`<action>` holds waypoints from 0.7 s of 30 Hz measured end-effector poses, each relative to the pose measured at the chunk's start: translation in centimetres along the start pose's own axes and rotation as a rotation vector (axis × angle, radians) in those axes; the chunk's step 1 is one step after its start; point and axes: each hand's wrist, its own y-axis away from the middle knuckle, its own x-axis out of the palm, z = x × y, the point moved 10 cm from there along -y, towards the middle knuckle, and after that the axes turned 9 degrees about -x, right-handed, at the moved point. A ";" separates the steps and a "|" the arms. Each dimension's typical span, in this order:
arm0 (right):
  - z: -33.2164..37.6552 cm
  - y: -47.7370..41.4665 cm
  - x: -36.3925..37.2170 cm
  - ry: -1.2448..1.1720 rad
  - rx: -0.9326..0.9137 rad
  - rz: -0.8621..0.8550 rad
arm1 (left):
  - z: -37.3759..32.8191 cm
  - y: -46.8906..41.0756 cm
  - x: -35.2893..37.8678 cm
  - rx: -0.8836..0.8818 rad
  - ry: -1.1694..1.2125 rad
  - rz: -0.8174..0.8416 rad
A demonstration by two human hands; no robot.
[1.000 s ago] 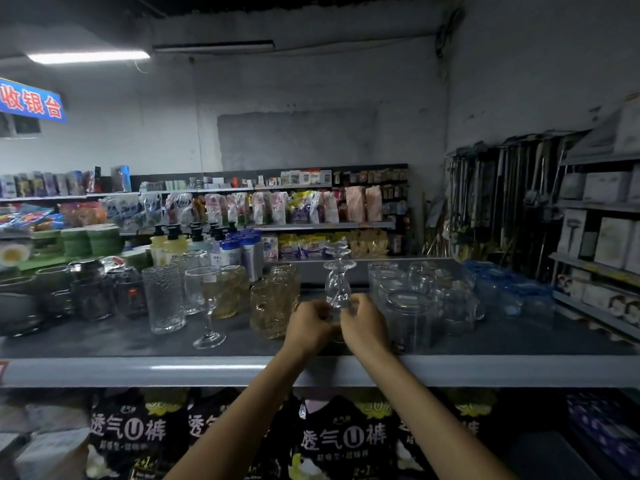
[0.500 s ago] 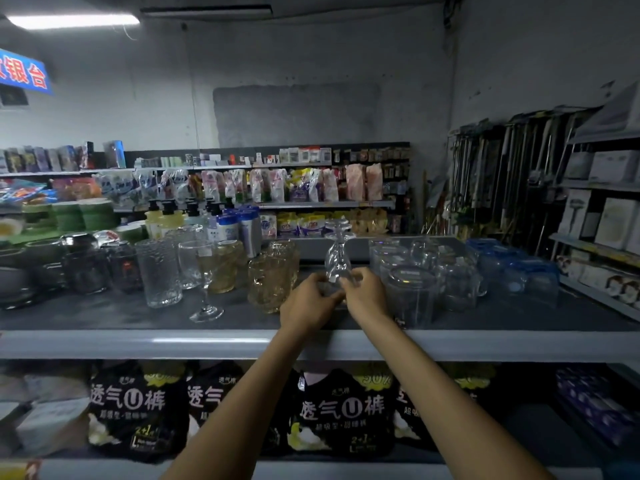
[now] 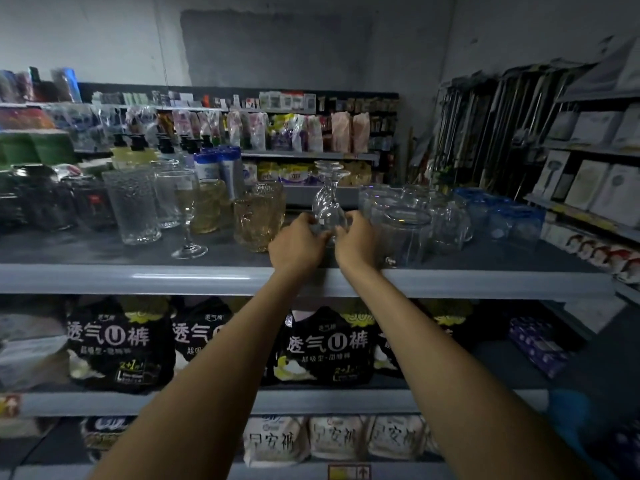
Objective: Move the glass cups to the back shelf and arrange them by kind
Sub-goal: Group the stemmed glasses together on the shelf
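Two clear stemmed glasses [image 3: 328, 199] stand upside down, feet up, at the middle of the top shelf [image 3: 138, 277]. My left hand [image 3: 297, 242] and my right hand [image 3: 355, 239] each grip a bowl near the bottom. One upright wine glass [image 3: 185, 209] stands to the left, beside a textured clear tumbler [image 3: 133, 206] and amber mugs [image 3: 256, 220]. Clear handled mugs [image 3: 405, 226] stand upside down just right of my right hand.
Dark glass jars [image 3: 38, 199] fill the shelf's left end, blue-tinted cups [image 3: 502, 216] the right. Bottles [image 3: 218, 168] stand behind the glasses. Black diaper packs [image 3: 119, 344] fill the shelf below. White boxes [image 3: 588, 181] line a rack at the right.
The view has tilted down, so lower shelves now show. My hands stay on the inverted stemmed glasses, which keep the same spot on the shelf.
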 end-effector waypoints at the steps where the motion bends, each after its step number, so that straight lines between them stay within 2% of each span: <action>1: 0.2 0.1 -0.1 0.024 -0.012 0.000 | 0.1 0.0 0.1 -0.004 0.000 -0.008; 7: -0.3 -0.1 -0.3 0.057 -0.025 0.037 | -0.2 0.1 0.1 0.025 -0.058 -0.091; 17: -0.6 -0.7 0.6 -0.021 0.015 0.134 | -0.4 0.1 0.2 0.037 -0.100 -0.045; 21: -0.7 -0.8 0.9 0.039 0.003 0.156 | -0.6 0.2 0.5 0.060 -0.134 -0.039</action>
